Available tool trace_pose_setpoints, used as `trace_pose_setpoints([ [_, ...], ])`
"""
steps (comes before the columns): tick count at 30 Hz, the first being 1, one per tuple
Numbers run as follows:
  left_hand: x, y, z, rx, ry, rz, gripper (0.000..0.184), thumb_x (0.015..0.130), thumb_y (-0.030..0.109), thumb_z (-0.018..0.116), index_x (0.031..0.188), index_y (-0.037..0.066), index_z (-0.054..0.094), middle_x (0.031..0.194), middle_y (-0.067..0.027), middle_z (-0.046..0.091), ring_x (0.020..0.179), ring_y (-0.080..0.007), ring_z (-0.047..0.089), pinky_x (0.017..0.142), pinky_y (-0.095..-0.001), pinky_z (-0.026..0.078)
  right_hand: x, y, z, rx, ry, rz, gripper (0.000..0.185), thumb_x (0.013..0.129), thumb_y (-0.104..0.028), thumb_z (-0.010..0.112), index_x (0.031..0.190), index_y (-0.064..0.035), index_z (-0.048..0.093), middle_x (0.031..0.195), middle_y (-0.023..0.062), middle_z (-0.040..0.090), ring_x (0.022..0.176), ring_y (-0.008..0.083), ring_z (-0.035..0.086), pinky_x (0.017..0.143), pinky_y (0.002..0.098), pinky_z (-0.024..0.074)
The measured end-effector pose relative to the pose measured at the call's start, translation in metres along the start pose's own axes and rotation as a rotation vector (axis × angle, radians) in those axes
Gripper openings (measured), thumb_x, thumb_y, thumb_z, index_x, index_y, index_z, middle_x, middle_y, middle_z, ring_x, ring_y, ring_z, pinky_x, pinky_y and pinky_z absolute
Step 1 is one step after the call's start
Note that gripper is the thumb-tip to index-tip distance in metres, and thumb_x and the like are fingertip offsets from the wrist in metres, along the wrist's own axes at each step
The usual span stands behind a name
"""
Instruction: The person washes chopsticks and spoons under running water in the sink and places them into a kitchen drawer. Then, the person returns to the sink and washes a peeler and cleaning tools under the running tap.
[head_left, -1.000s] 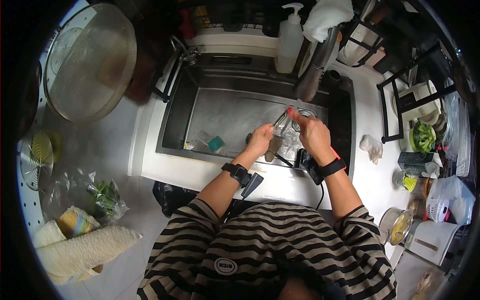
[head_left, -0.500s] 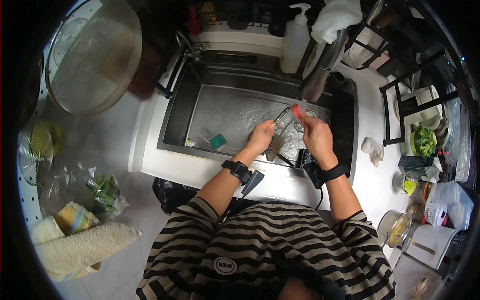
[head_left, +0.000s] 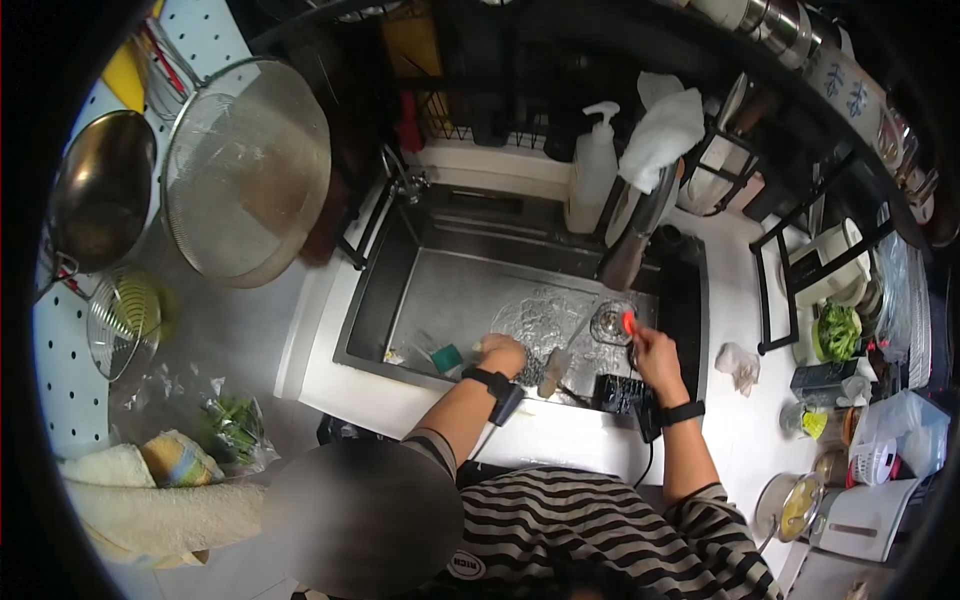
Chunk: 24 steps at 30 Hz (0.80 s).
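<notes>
My right hand (head_left: 655,358) is closed on a small red-orange object (head_left: 629,322) over the right side of the metal sink (head_left: 440,275), near the drain (head_left: 612,322). Its exact kind is unclear. My left hand (head_left: 502,355) is low over the sink's front, fingers curled; whatever they hold, if anything, is hidden. Just left of it lies a green sponge (head_left: 446,358). Between my hands a long tool with a brown handle (head_left: 553,372) lies in the wet basin, its kind hard to make out. Rippling water (head_left: 540,315) covers the sink floor around it.
A soap pump bottle (head_left: 593,175) and a white cloth (head_left: 662,135) stand behind the sink. A large mesh strainer (head_left: 245,170) hangs at left. On the right counter are a crumpled tissue (head_left: 738,368), a black rack (head_left: 775,290) and a pot (head_left: 785,505).
My left hand has moved away from my right hand, toward the sponge. The thin greenish piece it held is out of sight. My right hand still grips the red-orange object. The view has shifted.
</notes>
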<state>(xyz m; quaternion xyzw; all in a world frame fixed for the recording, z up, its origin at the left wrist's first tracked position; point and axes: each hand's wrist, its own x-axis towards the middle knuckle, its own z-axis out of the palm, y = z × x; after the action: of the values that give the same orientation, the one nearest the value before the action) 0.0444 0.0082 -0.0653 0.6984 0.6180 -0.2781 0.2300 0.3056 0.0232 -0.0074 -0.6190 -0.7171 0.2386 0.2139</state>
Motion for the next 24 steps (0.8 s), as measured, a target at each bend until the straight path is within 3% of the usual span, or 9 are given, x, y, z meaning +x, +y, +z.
trace_pose_setpoints([
  [1,0.026,-0.016,0.026,-0.300,0.221,-0.087,0.021,0.076,0.016,0.057,0.094,0.009,0.066,0.105,-0.0115,0.061,0.097,-0.0291,0.059,0.079,-0.0389,0.048,-0.006,0.009,0.001,-0.035,0.021,-0.073,0.023,0.080,-0.012,0.053,0.101,-0.0092,0.063,0.080,0.0236,0.058,0.078,0.0387,0.057,0.067,0.0433,0.0457],
  [4,-0.002,-0.037,-0.012,-0.317,0.364,-0.020,0.021,0.078,0.009,0.050,0.094,0.008,0.063,0.097,-0.0157,0.062,0.092,-0.0304,0.060,0.076,-0.0407,0.049,-0.018,0.007,-0.011,0.036,0.031,0.030,0.024,0.081,-0.011,0.053,0.102,-0.0088,0.062,0.081,0.0238,0.058,0.078,0.0385,0.057,0.068,0.0421,0.0459],
  [9,-0.055,-0.076,-0.137,-0.394,1.320,0.253,0.003,0.074,0.004,0.048,0.074,0.003,0.051,0.075,-0.0189,0.052,0.074,-0.0384,0.052,0.062,-0.0454,0.040,-0.036,0.012,-0.023,-0.005,0.041,-0.011,0.026,0.082,-0.007,0.052,0.107,-0.0022,0.059,0.074,0.0234,0.059,0.064,0.0292,0.061,0.061,0.0320,0.0458],
  [12,-0.056,-0.098,-0.214,-0.298,1.613,0.212,0.018,0.074,0.004,0.050,0.087,0.006,0.061,0.080,-0.0156,0.054,0.080,-0.0356,0.051,0.068,-0.0450,0.040,-0.047,0.013,-0.022,0.028,0.012,0.023,0.026,0.083,-0.007,0.052,0.107,-0.0026,0.059,0.070,0.0225,0.058,0.057,0.0259,0.059,0.058,0.0312,0.0451],
  [16,-0.022,-0.125,-0.278,-0.060,1.509,0.042,0.027,0.077,0.008,0.051,0.100,0.015,0.063,0.096,-0.0118,0.057,0.097,-0.0309,0.052,0.089,-0.0457,0.035,-0.057,0.003,-0.022,0.108,-0.036,0.093,0.025,0.080,-0.009,0.054,0.105,-0.0085,0.062,0.083,0.0247,0.057,0.077,0.0381,0.058,0.067,0.0396,0.0464],
  [20,0.017,-0.138,-0.297,-0.042,1.214,-0.031,0.035,0.081,0.011,0.050,0.113,0.022,0.057,0.113,-0.0108,0.054,0.111,-0.0281,0.047,0.100,-0.0541,0.024,-0.059,-0.008,-0.028,0.125,-0.041,0.029,0.026,0.081,-0.009,0.054,0.106,-0.0070,0.060,0.084,0.0243,0.058,0.078,0.0377,0.058,0.068,0.0381,0.0468],
  [21,0.024,-0.136,-0.294,-0.045,1.242,-0.092,0.039,0.082,0.015,0.050,0.119,0.024,0.052,0.118,-0.0106,0.050,0.116,-0.0264,0.043,0.099,-0.0617,0.018,-0.057,0.002,-0.022,0.107,-0.015,-0.078,0.030,0.082,-0.005,0.053,0.112,-0.0042,0.057,0.072,0.0190,0.059,0.060,0.0194,0.059,0.063,0.0271,0.0466],
  [23,0.014,-0.121,-0.283,-0.232,1.492,0.045,0.037,0.078,0.014,0.055,0.115,0.017,0.055,0.113,-0.0119,0.053,0.109,-0.0290,0.047,0.095,-0.0489,0.032,-0.049,0.029,-0.002,0.422,-0.091,-0.105,0.040,0.082,-0.004,0.055,0.121,-0.0027,0.050,0.077,0.0023,0.061,0.064,0.0065,0.052,0.060,0.0220,0.0442],
  [24,0.012,-0.113,-0.276,-0.396,1.582,0.165,0.036,0.075,0.014,0.058,0.111,0.012,0.057,0.109,-0.0125,0.055,0.105,-0.0296,0.050,0.092,-0.0429,0.036,-0.047,0.000,-0.019,0.687,-0.246,0.099,0.040,0.084,-0.004,0.053,0.124,-0.0024,0.047,0.076,0.0040,0.060,0.058,0.0055,0.048,0.052,0.0195,0.0403],
])
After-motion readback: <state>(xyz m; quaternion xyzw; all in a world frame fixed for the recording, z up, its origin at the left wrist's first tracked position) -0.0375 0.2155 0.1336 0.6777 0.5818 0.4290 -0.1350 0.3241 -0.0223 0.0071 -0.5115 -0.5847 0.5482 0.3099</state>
